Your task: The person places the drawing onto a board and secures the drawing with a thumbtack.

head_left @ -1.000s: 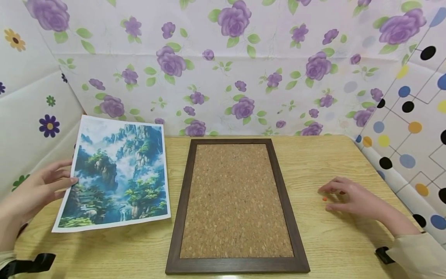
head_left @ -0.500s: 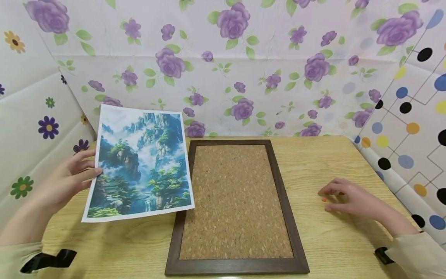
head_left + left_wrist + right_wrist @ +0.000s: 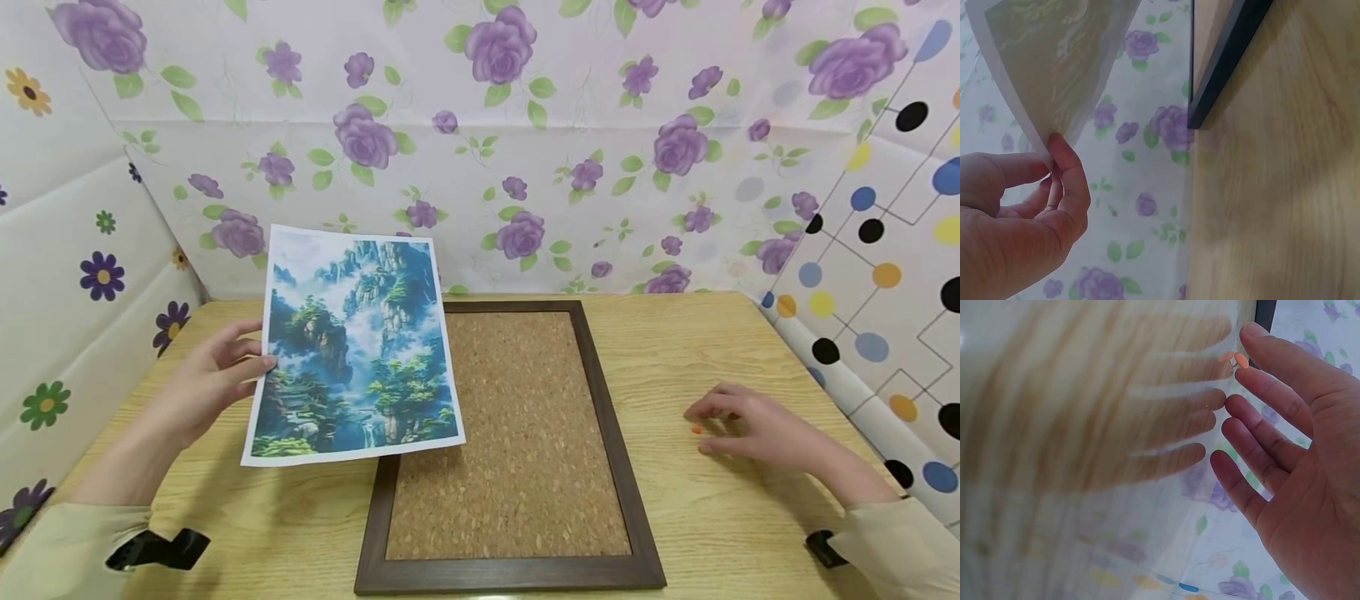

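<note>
A printed landscape picture [image 3: 356, 350] of misty blue-green mountains, with a white border, is raised above the table at left of centre. My left hand [image 3: 206, 375] pinches its left edge between thumb and fingers. Its pale back [image 3: 1054, 56] faces the left wrist camera. Under the picture's right part lies a corkboard [image 3: 517, 433] in a dark brown frame, partly covered in the head view. My right hand [image 3: 750, 425] rests at the right, fingers loosely bent. A small orange thumbtack [image 3: 1242, 360] lies on the tabletop between its thumb and index fingertips, not gripped.
The wooden table [image 3: 675, 350] is glossy and mirrors the right hand. Behind it hangs a floral cloth [image 3: 585, 208]; patterned sheets stand at both sides. A dark strap [image 3: 159, 550] sits at the left cuff, another strap [image 3: 825, 548] at the right.
My left hand has carried the picture rightward and slightly upward, from beside the corkboard to over its left part. The right hand and the thumbtack have stayed in place.
</note>
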Demonstrator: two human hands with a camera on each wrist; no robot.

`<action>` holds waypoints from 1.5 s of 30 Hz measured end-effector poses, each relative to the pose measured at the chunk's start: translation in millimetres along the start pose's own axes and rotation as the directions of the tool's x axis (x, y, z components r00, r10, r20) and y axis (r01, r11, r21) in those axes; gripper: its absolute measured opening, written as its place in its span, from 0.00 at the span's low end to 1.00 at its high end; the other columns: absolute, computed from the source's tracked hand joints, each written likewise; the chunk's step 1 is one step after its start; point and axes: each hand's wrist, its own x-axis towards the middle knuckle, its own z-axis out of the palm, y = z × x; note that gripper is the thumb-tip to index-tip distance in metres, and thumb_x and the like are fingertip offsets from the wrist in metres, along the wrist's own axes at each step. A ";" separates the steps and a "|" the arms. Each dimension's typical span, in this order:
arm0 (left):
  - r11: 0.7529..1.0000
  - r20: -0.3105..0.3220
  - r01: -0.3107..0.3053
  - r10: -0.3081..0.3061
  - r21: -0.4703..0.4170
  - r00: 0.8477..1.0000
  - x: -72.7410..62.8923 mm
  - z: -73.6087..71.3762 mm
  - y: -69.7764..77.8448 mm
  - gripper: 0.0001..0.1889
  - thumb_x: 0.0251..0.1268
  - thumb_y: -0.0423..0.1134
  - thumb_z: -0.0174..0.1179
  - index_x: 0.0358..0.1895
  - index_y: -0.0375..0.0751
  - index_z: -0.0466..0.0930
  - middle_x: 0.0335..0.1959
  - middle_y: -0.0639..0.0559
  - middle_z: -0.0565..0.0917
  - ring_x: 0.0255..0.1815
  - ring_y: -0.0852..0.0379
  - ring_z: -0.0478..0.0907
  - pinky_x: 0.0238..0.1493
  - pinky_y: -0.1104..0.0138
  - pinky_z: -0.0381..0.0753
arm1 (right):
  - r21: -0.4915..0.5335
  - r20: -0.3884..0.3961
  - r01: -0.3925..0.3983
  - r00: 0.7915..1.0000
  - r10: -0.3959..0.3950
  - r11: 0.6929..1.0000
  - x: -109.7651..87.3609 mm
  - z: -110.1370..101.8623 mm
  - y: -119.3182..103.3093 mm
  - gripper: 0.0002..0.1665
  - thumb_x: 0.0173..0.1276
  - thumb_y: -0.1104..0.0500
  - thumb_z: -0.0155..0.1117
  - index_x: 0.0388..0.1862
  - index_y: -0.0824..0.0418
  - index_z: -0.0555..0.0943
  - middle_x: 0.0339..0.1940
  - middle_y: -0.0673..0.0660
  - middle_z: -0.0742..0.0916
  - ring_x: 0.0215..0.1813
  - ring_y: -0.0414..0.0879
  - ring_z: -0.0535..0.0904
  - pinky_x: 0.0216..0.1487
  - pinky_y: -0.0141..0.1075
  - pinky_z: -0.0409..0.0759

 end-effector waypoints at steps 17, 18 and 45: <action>0.998 0.003 0.052 -0.052 -0.037 0.999 12.2 57.3 7.1 0.35 0.77 0.42 0.52 0.79 0.41 0.47 0.44 0.65 0.75 0.46 0.70 0.76 0.47 0.75 0.78 | -0.001 0.027 -0.015 1.000 0.015 1.000 3.0 0.0 -1.5 0.16 0.60 0.50 0.74 0.47 0.46 0.84 0.43 0.42 0.82 0.39 0.31 0.74 0.36 0.31 0.77; 0.998 0.003 0.054 -0.054 -0.041 0.999 12.8 60.0 7.3 0.35 0.77 0.42 0.52 0.79 0.41 0.47 0.44 0.65 0.75 0.46 0.70 0.76 0.47 0.75 0.78 | -0.001 0.027 -0.017 0.999 0.017 1.000 2.9 -0.2 -2.0 0.16 0.60 0.50 0.74 0.47 0.46 0.84 0.43 0.42 0.82 0.39 0.31 0.74 0.36 0.31 0.77; 0.989 0.039 0.086 -0.082 -0.117 0.996 18.4 132.6 0.9 0.30 0.73 0.33 0.53 0.75 0.40 0.56 0.43 0.55 0.77 0.41 0.64 0.77 0.43 0.68 0.81 | 0.015 0.034 -0.024 0.999 0.024 1.000 3.0 -0.8 -2.6 0.10 0.61 0.52 0.74 0.37 0.40 0.80 0.38 0.40 0.79 0.35 0.31 0.71 0.33 0.29 0.73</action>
